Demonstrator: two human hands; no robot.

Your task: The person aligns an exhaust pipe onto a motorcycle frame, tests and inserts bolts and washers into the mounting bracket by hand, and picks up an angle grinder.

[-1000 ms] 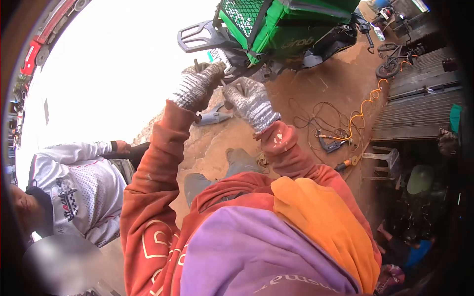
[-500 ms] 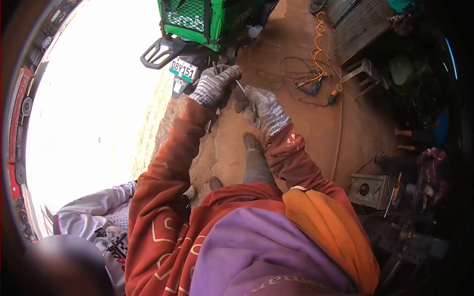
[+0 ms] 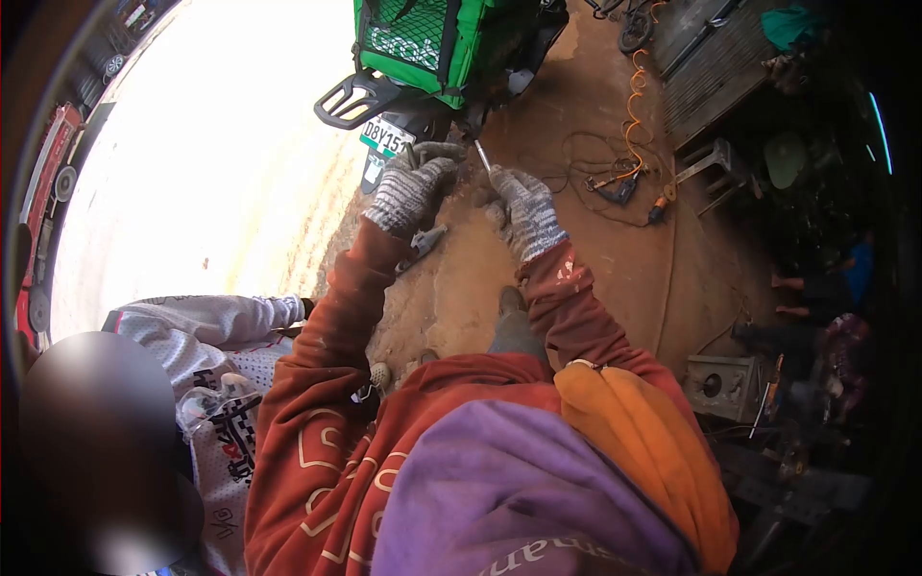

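Observation:
My left hand [image 3: 413,187], in a grey-and-white knit glove, is closed in front of the motorcycle's license plate [image 3: 386,137]; a short dark piece sticks up from its fingers. Beside it on the right, my right hand [image 3: 524,206] wears a matching glove and grips a thin metal rod [image 3: 482,156] that points up and to the left. The two hands are apart. Above them is the rear of a motorcycle with a green delivery box [image 3: 413,43] and a black rear rack [image 3: 353,101].
A person in a white patterned shirt [image 3: 216,331] is close at the lower left. An orange coiled hose [image 3: 634,106], dark cables and a power tool [image 3: 619,190] lie on the brown ground to the right. Further right are a stool [image 3: 715,173] and a metal box [image 3: 720,386].
The view has swung so the motorcycle first shifted left, then slightly back right. My hands have drawn apart, and the rod now shows clear of my left hand. The person at left appears nearer.

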